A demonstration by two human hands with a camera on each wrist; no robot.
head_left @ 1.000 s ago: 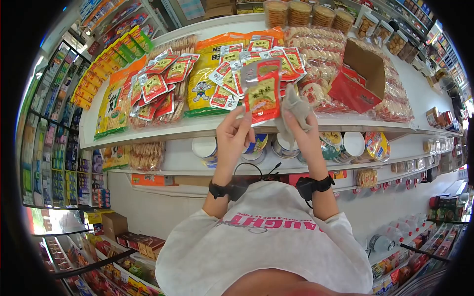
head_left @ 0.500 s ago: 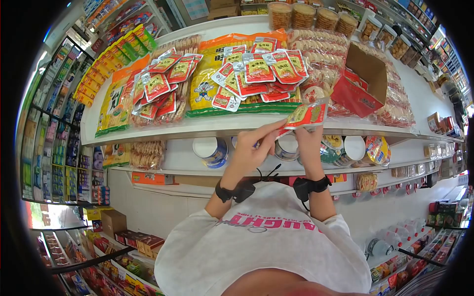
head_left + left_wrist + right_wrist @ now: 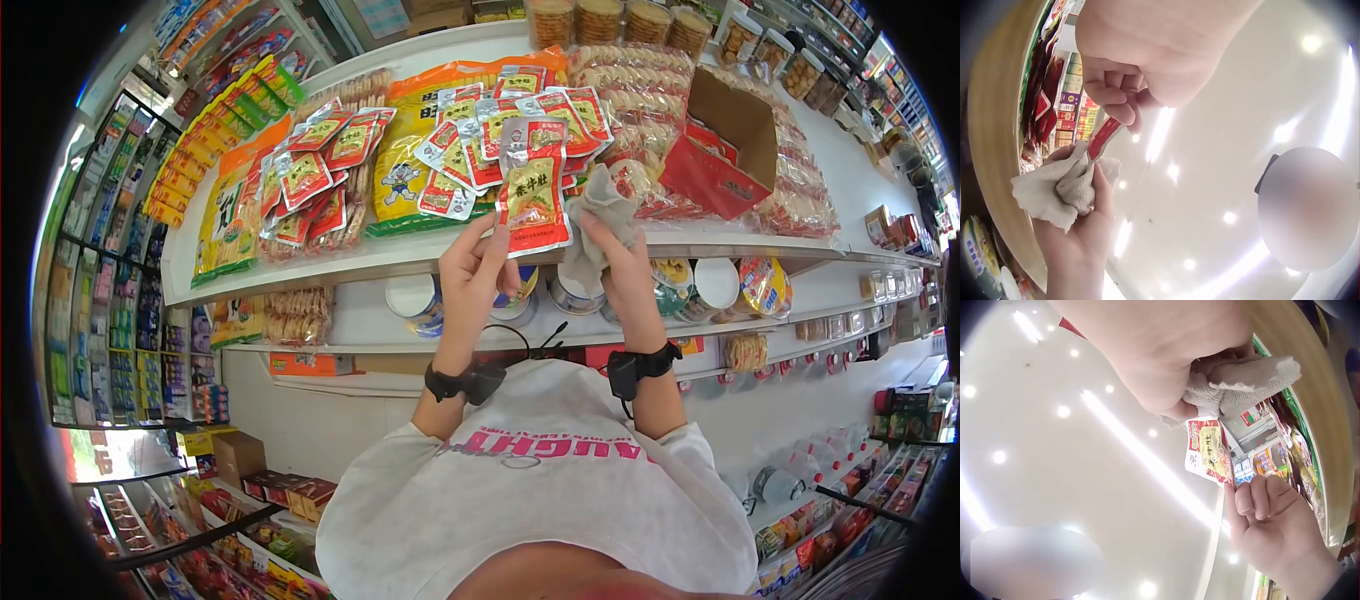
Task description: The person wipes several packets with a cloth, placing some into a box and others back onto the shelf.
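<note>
A red and silver snack packet [image 3: 535, 195] stands upright above the shelf edge. My left hand [image 3: 474, 275] pinches its lower left side between thumb and fingers. My right hand [image 3: 622, 270] grips a crumpled grey cloth [image 3: 603, 215] just right of the packet. In the left wrist view, the cloth [image 3: 1063, 184] bunches in the right hand [image 3: 1082, 244] and meets the end of the packet [image 3: 1105, 137]. The right wrist view shows the packet face [image 3: 1210, 450] between the left hand [image 3: 1279, 525] and the cloth [image 3: 1241, 384].
Similar packets lie in a right pile [image 3: 505, 130] on a yellow bag [image 3: 395, 190] and a left pile [image 3: 310, 175]. An open red box [image 3: 715, 185] stands to the right, with wrapped crackers [image 3: 630, 85] beside it. Round tubs [image 3: 414, 297] sit on the shelf below.
The packet, held low and tilted by the right hand half a second ago, is now upright and further left. My left hand has moved left, and the cloth shows again in my right hand.
</note>
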